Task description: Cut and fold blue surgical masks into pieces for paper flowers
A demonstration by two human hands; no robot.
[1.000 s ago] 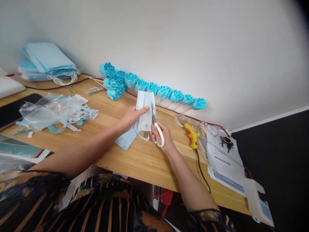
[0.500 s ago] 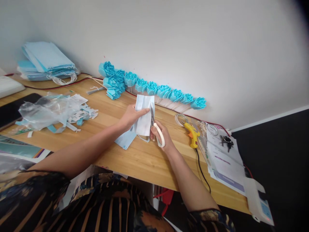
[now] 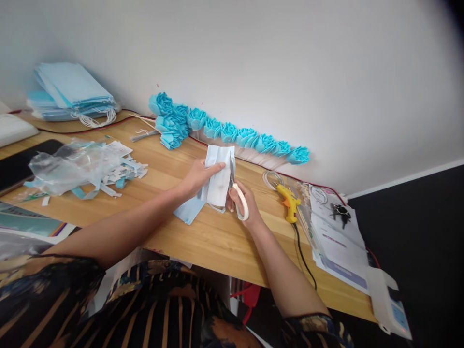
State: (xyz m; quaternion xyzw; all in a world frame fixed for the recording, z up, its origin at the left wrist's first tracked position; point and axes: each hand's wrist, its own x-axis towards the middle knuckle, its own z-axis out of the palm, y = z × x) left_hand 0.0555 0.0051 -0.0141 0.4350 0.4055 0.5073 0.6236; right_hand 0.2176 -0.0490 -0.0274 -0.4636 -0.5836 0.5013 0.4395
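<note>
My left hand (image 3: 199, 178) pinches a pale blue and white face mask (image 3: 218, 186) by its left side, thumb across the front. Scissors (image 3: 241, 200) with white handles are gripped in my right hand (image 3: 249, 203). Their blades lie along the mask's right edge, pointing up and away from me, and a narrow strip stands beside them. On the wooden table under the mask lies another blue mask (image 3: 189, 210), partly covered by the held one. The fingers behind the held mask are hidden.
Blue paper-like flowers (image 3: 229, 132) line the wall. A stack of masks (image 3: 74, 89) stands back left, near a plastic bag (image 3: 68, 166) and cut scraps (image 3: 125, 171). To the right lie a yellow glue gun (image 3: 289, 200), papers (image 3: 335, 241), keys (image 3: 340, 213) and a white power strip (image 3: 387, 299).
Both hands, the mask and the scissors have shifted slightly to the right. A strip at the mask's right edge now stands a little apart from the rest.
</note>
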